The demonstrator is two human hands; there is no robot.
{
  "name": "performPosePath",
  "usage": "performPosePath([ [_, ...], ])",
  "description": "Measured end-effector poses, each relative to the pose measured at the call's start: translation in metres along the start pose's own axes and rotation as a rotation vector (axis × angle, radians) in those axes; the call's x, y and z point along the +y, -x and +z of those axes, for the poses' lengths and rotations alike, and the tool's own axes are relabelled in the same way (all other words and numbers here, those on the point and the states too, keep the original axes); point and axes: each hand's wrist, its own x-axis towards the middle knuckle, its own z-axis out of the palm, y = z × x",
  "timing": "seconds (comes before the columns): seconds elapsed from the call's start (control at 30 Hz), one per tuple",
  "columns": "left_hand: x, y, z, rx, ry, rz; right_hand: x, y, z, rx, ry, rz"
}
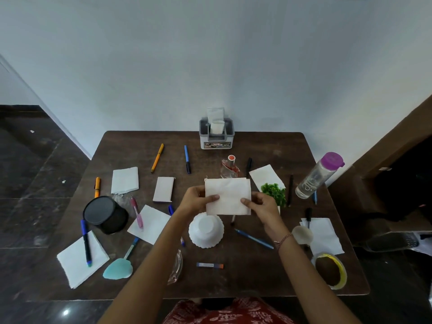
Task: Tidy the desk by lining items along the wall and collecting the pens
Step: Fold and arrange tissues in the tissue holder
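fingers of the left hand and right hand pinch the white napkin by its side edges above the desk, long axis left-right, with the tissue holder straight ahead at the wall, equally near either hand.

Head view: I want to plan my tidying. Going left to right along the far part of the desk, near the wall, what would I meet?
Far orange pen → blue pen → grey tissue holder → black pen → clear bottle with a purple lid. The small red-capped bottle overlaps the holder, so I left it out.
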Motion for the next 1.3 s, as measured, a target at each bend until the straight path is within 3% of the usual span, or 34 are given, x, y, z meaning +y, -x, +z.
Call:
performPosePath([
  [0.17, 0.009, 0.005, -0.009, 0.102, -0.009, -0.002, -0.011, -0.001, 0.017, 0.01, -0.043, -0.02],
  [0.37, 0.013, 0.001, -0.006, 0.26, -0.002, 0.0, -0.03, 0.003, 0.044, 0.219, 0.399, -0.375],
  [0.57, 0.016, -0.003, -0.006, 0.347, 0.011, -0.039, -0.043, 0.013, 0.068, 0.218, 0.551, -0.538],
  [0.9, 0.016, 0.0, -0.004, 0.353, 0.049, -0.018, -0.049, 0.007, 0.075, 0.216, 0.68, -0.694],
  [1.07, 0.02, 0.001, 0.001, 0.324, 0.17, -0.004, -0.045, 0.012, 0.085, 0.127, 0.822, -0.864],
  [1.3, 0.02, -0.002, 0.004, 0.308, 0.346, -0.053, -0.044, 0.008, 0.089, 0.096, 0.876, -0.915],
])
